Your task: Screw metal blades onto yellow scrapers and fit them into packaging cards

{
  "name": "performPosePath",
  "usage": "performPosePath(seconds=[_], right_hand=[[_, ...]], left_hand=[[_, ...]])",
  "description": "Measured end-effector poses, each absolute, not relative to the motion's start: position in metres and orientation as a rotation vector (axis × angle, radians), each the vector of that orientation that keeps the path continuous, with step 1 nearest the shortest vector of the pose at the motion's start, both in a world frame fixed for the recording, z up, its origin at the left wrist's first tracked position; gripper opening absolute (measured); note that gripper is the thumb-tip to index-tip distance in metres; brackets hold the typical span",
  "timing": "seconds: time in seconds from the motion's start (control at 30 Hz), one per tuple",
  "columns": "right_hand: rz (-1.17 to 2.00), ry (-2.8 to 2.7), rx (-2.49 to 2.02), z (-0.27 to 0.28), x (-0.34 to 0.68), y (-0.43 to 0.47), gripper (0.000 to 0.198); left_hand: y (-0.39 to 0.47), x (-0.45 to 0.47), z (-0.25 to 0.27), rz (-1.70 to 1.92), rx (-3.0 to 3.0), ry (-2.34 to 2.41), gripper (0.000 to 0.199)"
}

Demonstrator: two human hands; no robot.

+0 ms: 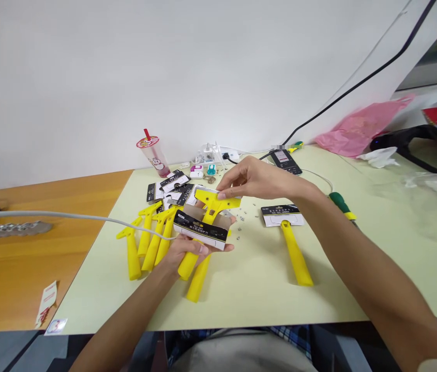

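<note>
My left hand point(190, 249) is closed around a black-and-white packaging card point(201, 230), palm up, in the middle of the view. A yellow T-shaped scraper point(213, 207) runs through the folded card, its handle pointing down towards me. Thumb and fingers of my right hand point(252, 176) pinch the scraper's head at its right side. Beneath my left hand a second yellow handle point(198, 281) shows, its upper part hidden. Left of it several more yellow scrapers point(133, 253) lie side by side. Another scraper point(296, 256) with a card point(282, 215) on its head lies at right.
Loose cards point(174, 182) are heaped behind the scrapers, beside a drink cup point(155, 157). Small metal screws or nuts point(240, 218) are scattered mid-table. A phone-like device point(286, 161), a green-handled screwdriver point(340, 204) and a pink bag point(358, 129) sit right. A grey cable point(66, 216) crosses at left.
</note>
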State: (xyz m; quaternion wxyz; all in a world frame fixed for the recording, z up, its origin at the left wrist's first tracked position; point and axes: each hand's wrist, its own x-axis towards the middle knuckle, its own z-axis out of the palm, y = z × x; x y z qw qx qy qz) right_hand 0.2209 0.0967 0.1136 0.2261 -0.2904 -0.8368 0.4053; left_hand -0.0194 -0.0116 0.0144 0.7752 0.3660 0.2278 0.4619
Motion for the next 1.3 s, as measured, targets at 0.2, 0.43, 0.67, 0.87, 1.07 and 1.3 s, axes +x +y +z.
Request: performPosePath(seconds=[0.2, 0.43, 0.67, 0.87, 1.07, 1.3], right_hand=[[1.121, -2.315, -0.790, 0.118, 0.221, 0.096, 0.027], [1.161, -2.293, -0.784, 0.119, 0.222, 0.095, 0.027], [1.126, -2.311, -0.806, 0.117, 0.225, 0.094, 0.033], [1.098, -2.315, -0.873, 0.126, 0.229, 0.092, 0.039], [0.598, -2.272, -1.689, 0.117, 0.316, 0.099, 0.048], [0.874, -1.911, -2.673, 0.036, 0.449, 0.083, 0.053]], left_hand=[[-0.014, -0.019, 0.015, 0.990, 0.789, 0.481, 0.098], [-0.011, -0.022, 0.010, 0.971, 0.774, 0.468, 0.095], [-0.008, -0.026, 0.006, 0.934, 0.803, 0.474, 0.094], [-0.009, -0.028, 0.006, 1.008, 0.800, 0.505, 0.101], [-0.001, -0.029, 0.013, 1.082, 0.788, 0.522, 0.094], [0.001, -0.030, 0.016, 1.073, 0.753, 0.473, 0.097]])
